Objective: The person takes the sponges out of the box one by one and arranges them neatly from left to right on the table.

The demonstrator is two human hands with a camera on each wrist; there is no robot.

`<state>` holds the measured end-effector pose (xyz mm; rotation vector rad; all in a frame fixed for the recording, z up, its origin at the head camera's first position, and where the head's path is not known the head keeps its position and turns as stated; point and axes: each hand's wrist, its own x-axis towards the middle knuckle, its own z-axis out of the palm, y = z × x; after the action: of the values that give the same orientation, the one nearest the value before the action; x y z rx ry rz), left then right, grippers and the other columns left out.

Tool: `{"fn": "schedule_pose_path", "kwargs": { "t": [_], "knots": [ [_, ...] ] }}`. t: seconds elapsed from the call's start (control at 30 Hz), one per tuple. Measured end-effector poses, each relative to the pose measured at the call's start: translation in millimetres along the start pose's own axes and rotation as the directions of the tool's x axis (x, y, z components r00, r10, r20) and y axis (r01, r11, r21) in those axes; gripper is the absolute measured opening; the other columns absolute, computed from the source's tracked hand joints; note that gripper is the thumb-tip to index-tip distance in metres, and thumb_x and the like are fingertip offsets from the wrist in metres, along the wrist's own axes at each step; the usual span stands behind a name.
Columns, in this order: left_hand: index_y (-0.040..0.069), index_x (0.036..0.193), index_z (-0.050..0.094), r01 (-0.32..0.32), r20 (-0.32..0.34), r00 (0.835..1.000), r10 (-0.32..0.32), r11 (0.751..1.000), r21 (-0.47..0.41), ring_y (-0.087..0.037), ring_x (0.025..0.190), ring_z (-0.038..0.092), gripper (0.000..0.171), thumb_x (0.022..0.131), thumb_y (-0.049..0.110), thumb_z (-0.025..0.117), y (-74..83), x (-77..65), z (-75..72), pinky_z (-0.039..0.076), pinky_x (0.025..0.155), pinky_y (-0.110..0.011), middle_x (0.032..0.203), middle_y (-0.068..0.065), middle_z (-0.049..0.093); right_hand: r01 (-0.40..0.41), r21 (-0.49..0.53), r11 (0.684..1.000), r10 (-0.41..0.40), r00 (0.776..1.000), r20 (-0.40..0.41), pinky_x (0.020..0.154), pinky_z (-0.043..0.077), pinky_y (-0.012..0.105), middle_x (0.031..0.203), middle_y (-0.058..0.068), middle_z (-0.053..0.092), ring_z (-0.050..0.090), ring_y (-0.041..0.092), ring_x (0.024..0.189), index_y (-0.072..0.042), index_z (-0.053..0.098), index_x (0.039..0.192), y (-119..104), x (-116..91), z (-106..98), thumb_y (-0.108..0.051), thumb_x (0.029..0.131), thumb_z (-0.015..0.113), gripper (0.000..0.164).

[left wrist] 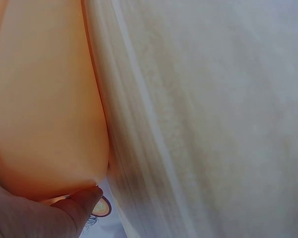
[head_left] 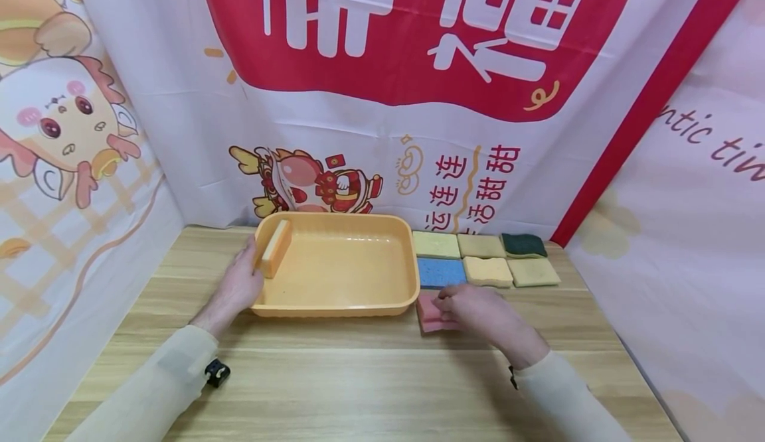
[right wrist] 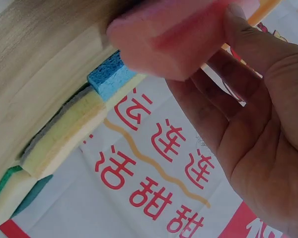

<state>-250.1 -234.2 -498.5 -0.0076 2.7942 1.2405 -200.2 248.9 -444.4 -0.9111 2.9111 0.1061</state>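
A shallow orange plastic basin (head_left: 343, 273) stands on the table. My left hand (head_left: 242, 284) grips its left wall; in the left wrist view the thumb (left wrist: 84, 203) lies against the basin's edge. Inside, an orange-and-white sponge (head_left: 276, 249) leans along the left wall. Just right of the basin's front corner, my right hand (head_left: 481, 312) pinches a pink sponge (head_left: 430, 312). The right wrist view shows this sponge (right wrist: 164, 44) between thumb and fingers, tilted, with a groove along its side.
Right of the basin several sponges lie in two rows: a blue one (head_left: 441, 273), a wavy cream one (head_left: 488, 271), a dark green one (head_left: 524, 245), and pale yellow ones (head_left: 436, 245). A printed cloth (head_left: 335, 113) hangs behind the wooden table (head_left: 358, 389).
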Motion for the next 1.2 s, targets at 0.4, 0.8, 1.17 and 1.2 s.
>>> {"fn": "schedule_pose_path", "kwargs": {
  "t": [0.4,0.8,1.17,1.2],
  "knots": [
    [0.000,0.184,-0.012,-0.002,-0.002,1.000,0.002,1.000,0.002,-0.062,0.179,0.010,0.086,0.113,-0.001,0.036,-3.1,2.2,1.9,0.010,0.149,-0.075,0.192,-0.039,0.000,0.000,-0.033,0.999,-0.003,0.997,-0.079,0.081,0.069,0.037,0.112,0.001,0.080,0.073,0.019,0.094,-0.019,0.087,0.122,2,6,8,-0.016,0.101,0.094,0.023],
    [-0.001,0.184,-0.012,-0.013,-0.006,1.000,0.013,1.000,0.015,-0.064,0.178,0.013,0.088,0.111,-0.002,0.038,-1.4,0.4,0.4,0.012,0.149,-0.075,0.190,-0.043,0.004,-0.029,-0.029,0.999,0.027,0.997,-0.065,0.094,0.074,0.042,0.123,0.004,0.082,0.077,0.023,0.108,-0.017,0.085,0.135,1,14,7,-0.023,0.100,0.096,0.036],
    [-0.002,0.184,-0.010,-0.008,-0.004,1.000,0.008,1.000,0.016,-0.064,0.178,0.013,0.087,0.112,-0.001,0.039,-0.2,-0.8,0.0,0.012,0.149,-0.075,0.190,-0.042,0.004,-0.057,0.013,0.998,0.058,0.995,-0.075,0.107,0.075,0.048,0.144,0.004,0.082,0.081,0.026,0.131,-0.020,0.083,0.145,-4,18,-28,-0.008,0.106,0.086,0.041],
    [-0.001,0.184,-0.011,-0.007,-0.002,1.000,0.007,1.000,0.013,-0.064,0.178,0.013,0.087,0.113,-0.001,0.039,-0.1,-1.0,-0.2,0.012,0.149,-0.075,0.190,-0.042,0.004,-0.060,0.017,0.998,0.061,0.995,-0.083,0.108,0.074,0.049,0.147,0.005,0.081,0.080,0.026,0.134,-0.020,0.082,0.147,-5,20,-30,-0.009,0.107,0.085,0.042]
  ]
}}
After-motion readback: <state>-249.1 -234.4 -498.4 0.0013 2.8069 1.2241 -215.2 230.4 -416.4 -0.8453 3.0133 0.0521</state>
